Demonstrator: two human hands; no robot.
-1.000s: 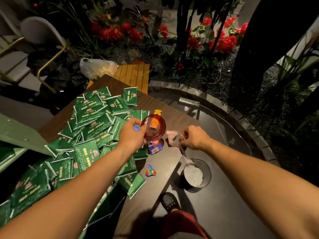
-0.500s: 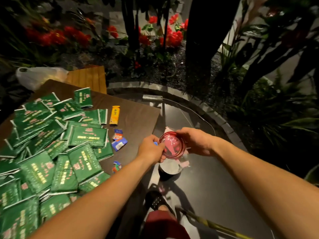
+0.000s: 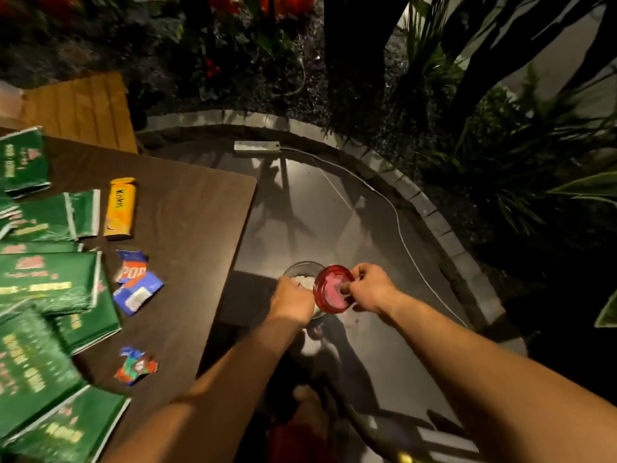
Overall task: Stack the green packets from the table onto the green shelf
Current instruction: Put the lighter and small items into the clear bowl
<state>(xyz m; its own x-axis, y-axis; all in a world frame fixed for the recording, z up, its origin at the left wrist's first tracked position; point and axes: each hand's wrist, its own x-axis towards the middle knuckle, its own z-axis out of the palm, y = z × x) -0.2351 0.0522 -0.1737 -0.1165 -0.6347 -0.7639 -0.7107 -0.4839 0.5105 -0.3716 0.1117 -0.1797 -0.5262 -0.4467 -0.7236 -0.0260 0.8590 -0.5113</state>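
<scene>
Hands first, head view, the only 1: both are off the table, over the dark floor at 5 o'clock of centre. Right hand (image 3: 370, 290) pinches a red dish (image 3: 334, 289) by its rim, tilted over a small bin (image 3: 302, 272) w/ white scraps inside. Left hand (image 3: 292, 300) is curled beside the dish, at the bin's rim; can't tell if it grips anything.

Green packets (image 3: 43, 285) lie in a loose overlapping heap at 9 o'clock on the brown table (image 3: 187, 212), running off frame left & bottom. Green shelf not in view. Yellow pack (image 3: 119, 207) sits at 10 o'clock of the heap's right edge, blue wrapper scraps (image 3: 137, 285) just beside the heap, 1 more crumpled scrap (image 3: 135, 365) near 7 o'clock.

Handling, my read: packets look light, flat, soft foil-type, prob. slick, so they'd slide off each other. Best pinch several by a short edge or scoop under a squared bundle w/ 2 hands.

Room: table's right side is bare; its edge runs from 12 down to 6 o'clock, so packets pushed right could drop. Cable (image 3: 397, 222) crosses the floor at 2 o'clock.
</scene>
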